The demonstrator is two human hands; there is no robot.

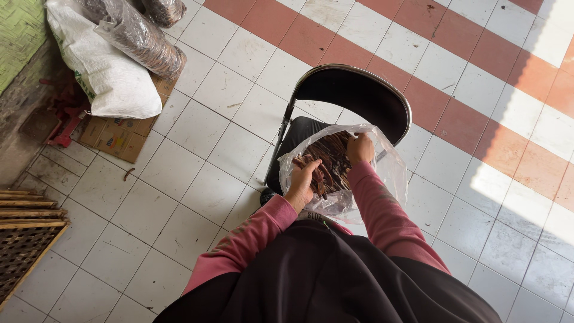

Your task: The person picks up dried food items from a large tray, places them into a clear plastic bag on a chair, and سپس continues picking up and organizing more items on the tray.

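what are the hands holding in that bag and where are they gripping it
The left hand grips a bunch of brown dried strips inside the clear plastic bag; the right hand pinches the bag's far rim.

Open tiled floor (197, 173) left and right of chair (359, 96); sacks (113, 66), cardboard (116, 137) and wooden slats (27, 233) crowding far left.

Left hand (301, 182) fingertips buried among brown strips (332, 160). Right hand (360, 148) grip obscured by clear plastic bag (391, 170). Chair (353, 90) seat mostly covered. Wooden rack (24, 239) cropped at left edge.
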